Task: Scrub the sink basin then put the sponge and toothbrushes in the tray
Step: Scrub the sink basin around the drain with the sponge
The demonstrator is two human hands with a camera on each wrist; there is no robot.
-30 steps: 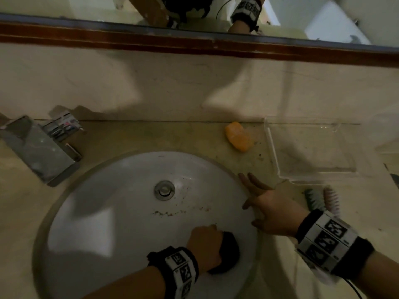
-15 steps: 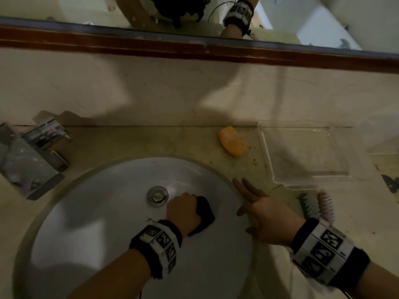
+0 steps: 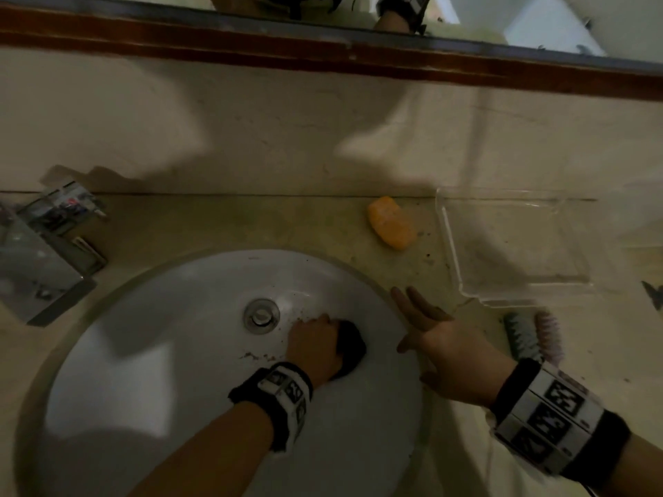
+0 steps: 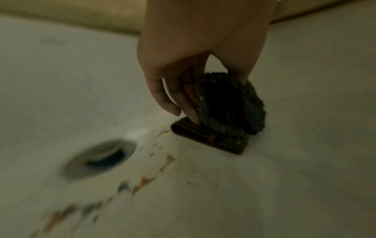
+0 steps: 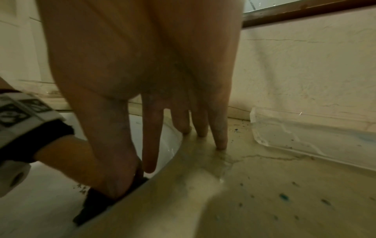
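Observation:
A white oval sink basin (image 3: pixel 172 346) fills the lower left, with a metal drain (image 3: pixel 262 314) at its middle. My left hand (image 3: pixel 315 347) grips a dark sponge (image 3: pixel 349 349) and presses it on the basin just right of the drain; the left wrist view shows the sponge (image 4: pixel 227 112) folded under my fingers (image 4: pixel 187 103). Brown and blue smears (image 4: pixel 146 180) streak the basin beside it. My right hand (image 3: pixel 441 342) lies flat with straight fingers on the counter at the basin's right rim. Two toothbrush heads (image 3: pixel 534 335) lie just beyond that hand. A clear tray (image 3: pixel 516 245) sits behind them.
An orange soap bar (image 3: pixel 391 222) lies on the counter between basin and tray. A chrome faucet (image 3: pixel 39 252) stands at the far left. The wall and a wood-framed mirror (image 3: pixel 323 48) close off the back. Dark specks dot the counter (image 5: pixel 284 193).
My left hand has carried the sponge from the basin's near side up to beside the drain, then shifted slightly. The right hand has stayed on the rim.

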